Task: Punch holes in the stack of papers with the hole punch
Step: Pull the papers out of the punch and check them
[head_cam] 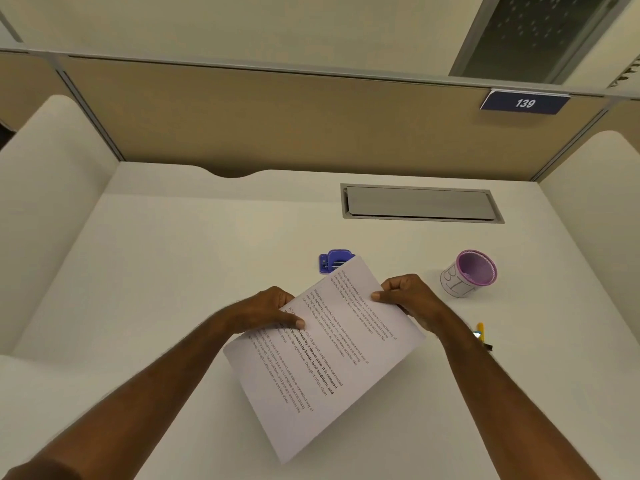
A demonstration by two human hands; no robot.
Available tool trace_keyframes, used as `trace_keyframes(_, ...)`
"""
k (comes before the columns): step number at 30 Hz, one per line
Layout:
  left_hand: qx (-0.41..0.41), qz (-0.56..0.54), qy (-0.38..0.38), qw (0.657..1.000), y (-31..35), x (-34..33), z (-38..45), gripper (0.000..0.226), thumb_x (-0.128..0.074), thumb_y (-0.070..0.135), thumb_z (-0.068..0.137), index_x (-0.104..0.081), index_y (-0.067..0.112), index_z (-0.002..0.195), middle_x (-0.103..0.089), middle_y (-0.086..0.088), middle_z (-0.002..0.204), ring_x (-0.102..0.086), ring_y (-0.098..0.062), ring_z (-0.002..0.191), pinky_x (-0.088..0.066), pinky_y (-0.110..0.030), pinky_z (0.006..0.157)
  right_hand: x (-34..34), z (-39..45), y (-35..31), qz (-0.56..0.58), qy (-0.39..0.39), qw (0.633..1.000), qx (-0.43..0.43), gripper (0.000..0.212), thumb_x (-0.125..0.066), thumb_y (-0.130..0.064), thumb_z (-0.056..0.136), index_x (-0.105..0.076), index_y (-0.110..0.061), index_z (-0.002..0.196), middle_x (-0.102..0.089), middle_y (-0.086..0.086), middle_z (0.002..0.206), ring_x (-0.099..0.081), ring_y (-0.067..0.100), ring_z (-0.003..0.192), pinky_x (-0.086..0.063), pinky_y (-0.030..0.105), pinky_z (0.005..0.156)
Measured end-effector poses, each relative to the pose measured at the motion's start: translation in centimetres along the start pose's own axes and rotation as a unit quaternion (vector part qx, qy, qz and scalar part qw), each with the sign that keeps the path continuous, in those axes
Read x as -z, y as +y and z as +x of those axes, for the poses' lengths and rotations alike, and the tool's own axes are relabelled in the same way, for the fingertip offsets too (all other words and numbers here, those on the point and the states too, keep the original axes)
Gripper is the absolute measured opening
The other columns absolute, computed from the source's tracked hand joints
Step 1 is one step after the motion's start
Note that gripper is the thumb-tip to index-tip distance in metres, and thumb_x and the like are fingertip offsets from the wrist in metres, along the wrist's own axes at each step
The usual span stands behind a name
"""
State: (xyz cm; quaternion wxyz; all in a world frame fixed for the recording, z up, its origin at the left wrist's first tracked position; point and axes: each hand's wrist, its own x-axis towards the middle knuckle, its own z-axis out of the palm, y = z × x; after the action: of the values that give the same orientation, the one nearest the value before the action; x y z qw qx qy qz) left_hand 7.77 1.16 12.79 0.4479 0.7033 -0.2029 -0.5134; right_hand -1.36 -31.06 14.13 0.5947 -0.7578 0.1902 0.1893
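white desk (173, 271), tan cubicle partition (277, 126), grey cable hatch (420, 203), number plate (524, 103)

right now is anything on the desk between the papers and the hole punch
Nothing visible. The stack of papers, held by the left hand and right hand, already has its far corner overlapping the hole punch. The cup stands off to the right.

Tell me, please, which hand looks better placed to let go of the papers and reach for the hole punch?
Probably the left hand: the hole punch sits just beyond it, left of the stack of papers, while the right hand would have to cross the sheets.
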Motion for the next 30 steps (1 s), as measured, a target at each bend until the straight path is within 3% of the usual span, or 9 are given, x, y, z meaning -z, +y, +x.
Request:
trace_keyframes(6, 0.002, 0.003, -0.004, 1.000, 0.0, 0.9, -0.8, 0.032, -0.077, 0.036, 0.086, -0.073, 0.015, 0.109, -0.078, -0.009, 0.106, -0.075, -0.033, 0.094, -0.060, -0.046, 0.086, -0.3, -0.6, 0.7, 0.036, 0.027, 0.999, -0.007, 0.022, -0.081, -0.026, 0.080, -0.069, -0.008, 0.074, -0.076, 0.018, 0.089, -0.073, 0.030, 0.072, -0.058, 0.032, 0.063)
trace_keyframes(12, 0.010, -0.001, 0.041, 0.999, -1.6, 3.8, -3.1, 0.030, -0.078, 0.040, 0.083, -0.077, 0.015, 0.099, -0.078, -0.009, 0.102, -0.076, -0.028, 0.094, -0.061, -0.033, 0.075, -0.7, -1.2, 1.6, 0.088, 0.079, 0.993, -0.023, 0.024, -0.078, -0.022, 0.083, -0.070, 0.000, 0.083, -0.076, 0.018, 0.090, -0.073, 0.032, 0.072, -0.058, 0.036, 0.067)
trace_keyframes(14, 0.010, -0.037, 0.072, 0.997, -2.6, 4.5, -3.7, 0.028, -0.078, 0.037, 0.083, -0.077, 0.013, 0.096, -0.078, -0.012, 0.102, -0.075, -0.029, 0.095, -0.061, -0.033, 0.073, -1.0, -1.4, 2.0, 0.099, 0.100, 0.990, -0.027, 0.026, -0.077, -0.023, 0.085, -0.070, 0.002, 0.087, -0.076, 0.018, 0.090, -0.074, 0.033, 0.073, -0.059, 0.035, 0.065)
trace_keyframes(19, -0.014, -0.172, 0.178, 0.969, -5.1, 4.3, -4.2, 0.046, -0.080, 0.038, 0.079, -0.072, 0.007, 0.112, -0.075, -0.018, 0.107, -0.073, -0.036, 0.098, -0.063, -0.039, 0.072, -2.2, -1.6, 2.8, 0.151, 0.136, 0.979, -0.033, 0.027, -0.074, -0.021, 0.087, -0.070, 0.004, 0.096, -0.077, 0.018, 0.093, -0.074, 0.039, 0.080, -0.062, 0.042, 0.070)
trace_keyframes(21, -0.022, -0.206, 0.232, 0.950, -6.0, 3.5, -4.2, 0.038, -0.080, 0.034, 0.081, -0.075, 0.008, 0.109, -0.076, -0.018, 0.106, -0.074, -0.037, 0.095, -0.063, -0.041, 0.072, -2.8, -1.6, 2.9, 0.171, 0.153, 0.973, -0.035, 0.027, -0.074, -0.019, 0.087, -0.070, 0.005, 0.097, -0.077, 0.018, 0.093, -0.073, 0.040, 0.082, -0.061, 0.045, 0.075)
trace_keyframes(26, -0.020, -0.236, 0.333, 0.913, -7.5, 1.6, -4.2, 0.018, -0.075, 0.025, 0.087, -0.076, 0.007, 0.090, -0.077, -0.016, 0.096, -0.076, -0.034, 0.084, -0.060, -0.036, 0.061, -4.7, -1.6, 3.1, 0.224, 0.177, 0.957, -0.044, 0.022, -0.074, -0.016, 0.086, -0.071, 0.004, 0.093, -0.077, 0.018, 0.091, -0.073, 0.035, 0.078, -0.061, 0.036, 0.066)
trace_keyframes(30, -0.003, -0.238, 0.371, 0.898, -8.0, 1.6, -4.6, 0.018, -0.075, 0.024, 0.088, -0.076, 0.006, 0.092, -0.078, -0.012, 0.092, -0.076, -0.031, 0.081, -0.060, -0.035, 0.061, -6.1, -1.2, 3.5, 0.238, 0.181, 0.953, -0.056, 0.025, -0.075, -0.016, 0.085, -0.069, 0.007, 0.093, -0.076, 0.019, 0.093, -0.072, 0.040, 0.083, -0.060, 0.046, 0.077)
